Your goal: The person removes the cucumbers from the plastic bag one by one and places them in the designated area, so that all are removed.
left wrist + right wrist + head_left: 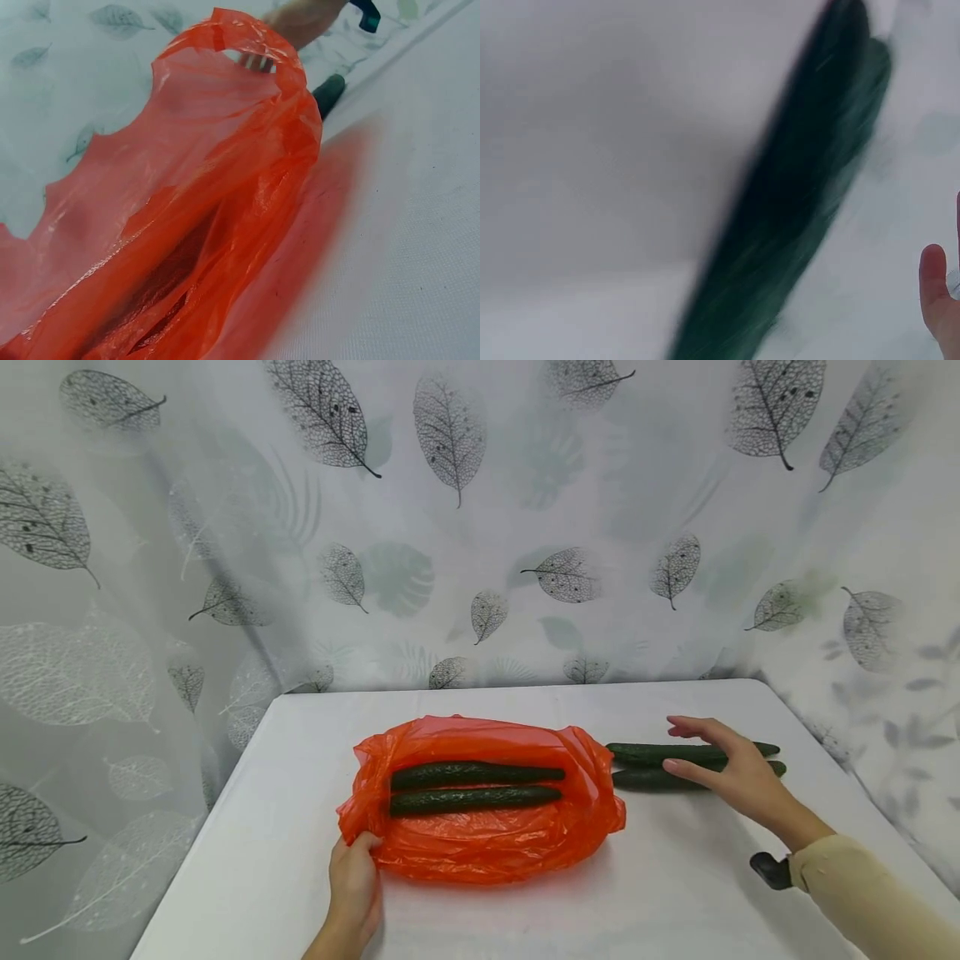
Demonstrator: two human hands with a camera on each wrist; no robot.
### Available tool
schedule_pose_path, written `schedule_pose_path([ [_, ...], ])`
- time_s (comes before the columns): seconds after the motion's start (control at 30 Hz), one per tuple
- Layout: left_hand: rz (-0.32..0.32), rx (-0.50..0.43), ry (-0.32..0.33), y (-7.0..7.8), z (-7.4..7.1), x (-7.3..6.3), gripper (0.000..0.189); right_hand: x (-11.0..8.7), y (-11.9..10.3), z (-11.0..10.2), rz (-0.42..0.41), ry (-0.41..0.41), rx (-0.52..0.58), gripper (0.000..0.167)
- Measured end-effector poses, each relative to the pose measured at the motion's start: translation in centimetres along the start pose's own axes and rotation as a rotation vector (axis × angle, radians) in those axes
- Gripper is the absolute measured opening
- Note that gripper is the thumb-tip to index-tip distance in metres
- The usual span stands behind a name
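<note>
A red plastic bag (pixel 480 853) lies on the table with its mouth spread upward. Inside it, two dark green cucumbers, an upper one (pixel 477 772) and a lower one (pixel 475 800), lie side by side. My left hand (pixel 352 889) grips the bag's near left edge, thumb on top. To the right of the bag two more cucumbers, a far one (pixel 637 753) and a near one (pixel 637 779), lie together on the table. Over them hovers my right hand (pixel 742 783), thumb and fingers spread apart, holding nothing. The right wrist view shows the cucumber pair (pixel 780 195) blurred and close.
The white table (pixel 247 852) ends at a leaf-printed curtain (pixel 480 543) behind and at the sides. A dark strap-like piece (pixel 771 870) sticks out at the right sleeve cuff (pixel 817 860).
</note>
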State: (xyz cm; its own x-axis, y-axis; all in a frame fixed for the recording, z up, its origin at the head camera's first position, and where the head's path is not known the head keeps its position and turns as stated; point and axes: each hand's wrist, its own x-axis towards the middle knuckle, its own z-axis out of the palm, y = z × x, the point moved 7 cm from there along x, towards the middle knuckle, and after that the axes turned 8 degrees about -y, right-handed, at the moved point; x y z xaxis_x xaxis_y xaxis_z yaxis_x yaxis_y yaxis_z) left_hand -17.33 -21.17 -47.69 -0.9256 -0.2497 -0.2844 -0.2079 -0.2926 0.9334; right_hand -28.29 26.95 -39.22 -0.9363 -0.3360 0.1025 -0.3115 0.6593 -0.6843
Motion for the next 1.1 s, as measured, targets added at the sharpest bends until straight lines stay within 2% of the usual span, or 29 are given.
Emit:
schedule_pose_path([
  [0.17,-0.017,0.012,0.004,0.0,0.1,0.1,0.064,0.9,-4.5,1.3,-0.109,-0.011,0.074,0.064],
  [0.33,-0.029,0.006,0.001,-0.1,0.3,0.2,0.065,1.4,-8.4,2.3,-0.196,-0.023,0.123,0.070],
  [0.43,-0.037,0.007,0.002,-0.1,0.3,0.2,0.065,1.7,-10.7,3.1,-0.241,-0.048,0.123,0.077],
  [0.57,-0.052,0.016,0.009,0.0,0.0,0.1,0.065,1.8,-14.4,4.2,-0.345,-0.096,0.092,0.086],
  [0.67,-0.048,0.014,0.005,0.0,0.0,0.1,0.065,1.6,-17.2,5.0,-0.408,-0.142,0.109,0.090],
  [0.87,-0.050,0.009,0.011,0.0,-0.1,0.1,0.066,1.4,-21.7,6.4,-0.490,-0.262,0.348,0.096],
  [1.0,-0.031,-0.005,0.002,0.0,-0.1,0.0,0.064,1.7,-24.0,6.7,-0.607,-0.283,0.522,0.094],
  [1.1,-0.021,-0.009,-0.009,0.0,0.0,-0.1,0.064,2.4,-24.9,7.1,-0.641,-0.309,0.672,0.094],
])
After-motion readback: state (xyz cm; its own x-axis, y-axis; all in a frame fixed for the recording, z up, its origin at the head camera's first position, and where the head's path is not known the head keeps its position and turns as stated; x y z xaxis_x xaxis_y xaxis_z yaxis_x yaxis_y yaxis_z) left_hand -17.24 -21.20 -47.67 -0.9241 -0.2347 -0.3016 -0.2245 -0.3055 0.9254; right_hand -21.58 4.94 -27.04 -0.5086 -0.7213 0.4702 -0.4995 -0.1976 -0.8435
